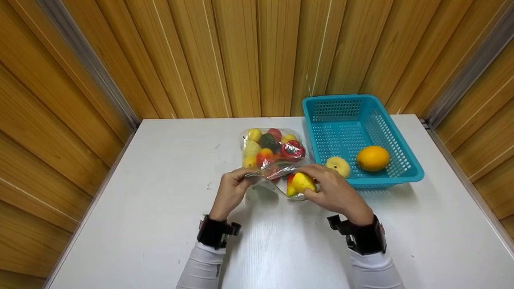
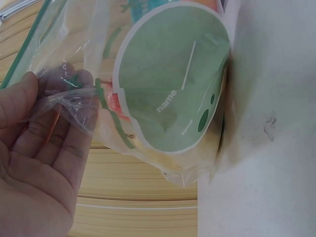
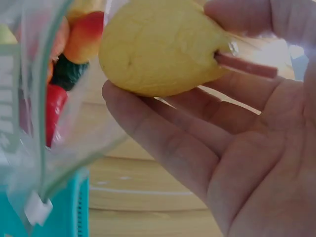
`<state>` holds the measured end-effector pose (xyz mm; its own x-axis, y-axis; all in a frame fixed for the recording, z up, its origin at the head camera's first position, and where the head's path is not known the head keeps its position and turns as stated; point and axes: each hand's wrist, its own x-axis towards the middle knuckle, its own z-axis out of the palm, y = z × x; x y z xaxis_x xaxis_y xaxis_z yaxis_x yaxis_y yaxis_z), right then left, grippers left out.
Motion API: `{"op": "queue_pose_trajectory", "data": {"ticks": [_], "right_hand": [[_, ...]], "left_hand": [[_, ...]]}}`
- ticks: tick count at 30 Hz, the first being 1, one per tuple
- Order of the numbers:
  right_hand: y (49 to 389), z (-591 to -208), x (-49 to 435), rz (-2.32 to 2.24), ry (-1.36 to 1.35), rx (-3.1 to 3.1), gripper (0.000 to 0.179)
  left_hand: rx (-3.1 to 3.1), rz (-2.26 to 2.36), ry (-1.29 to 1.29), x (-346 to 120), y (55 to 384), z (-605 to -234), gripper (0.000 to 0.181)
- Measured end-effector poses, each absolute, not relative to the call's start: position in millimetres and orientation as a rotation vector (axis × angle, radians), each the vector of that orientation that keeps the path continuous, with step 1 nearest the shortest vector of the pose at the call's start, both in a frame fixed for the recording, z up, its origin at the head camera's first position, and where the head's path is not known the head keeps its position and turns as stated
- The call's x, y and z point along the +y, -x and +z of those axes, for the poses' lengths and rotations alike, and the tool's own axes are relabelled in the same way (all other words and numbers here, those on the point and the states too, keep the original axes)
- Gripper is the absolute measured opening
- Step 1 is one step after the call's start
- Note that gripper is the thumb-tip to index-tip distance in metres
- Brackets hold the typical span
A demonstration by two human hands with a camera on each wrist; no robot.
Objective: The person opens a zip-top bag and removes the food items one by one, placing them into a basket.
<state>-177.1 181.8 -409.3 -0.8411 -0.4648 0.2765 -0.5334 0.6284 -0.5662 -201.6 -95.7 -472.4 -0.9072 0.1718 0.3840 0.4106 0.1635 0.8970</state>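
A clear zip bag point(image 1: 263, 181) packed with toy fruit and vegetables lies mid-table, its mouth spread toward the person. My left hand point(image 1: 231, 192) pinches the left side of that mouth between thumb and fingers. In the left wrist view the bag carries a green label point(image 2: 173, 79). My right hand point(image 1: 337, 194) grips a yellow pear point(image 3: 158, 49) with a brown stem, thumb on one side and fingers on the other. The pear is at the right of the open mouth. A white zip slider point(image 3: 38, 208) shows on the bag's edge.
Right of the bag stands a teal perforated basket point(image 1: 415, 172). Inside it are an orange-yellow oval fruit point(image 1: 373, 158) and a pale yellow round fruit point(image 1: 338, 166), partly behind the right hand. Wood-patterned panels point(image 1: 237, 60) border the white table point(image 1: 160, 192) at the back and sides.
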Motion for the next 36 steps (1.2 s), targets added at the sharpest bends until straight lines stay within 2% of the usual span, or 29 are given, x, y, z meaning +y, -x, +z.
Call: {"op": "queue_pose_trajectory", "data": {"ticks": [17, 36], "right_hand": [[178, -399, 218, 1.255, -0.577, -2.573, 0.043], [202, -425, 275, 1.055, -0.091, -2.678, 0.046]], "left_hand": [[-2.234, -1.805, 0.581, -96, 202, -474, 0.015], [-2.264, -1.778, 0.569, -97, 202, -475, 0.015]]}}
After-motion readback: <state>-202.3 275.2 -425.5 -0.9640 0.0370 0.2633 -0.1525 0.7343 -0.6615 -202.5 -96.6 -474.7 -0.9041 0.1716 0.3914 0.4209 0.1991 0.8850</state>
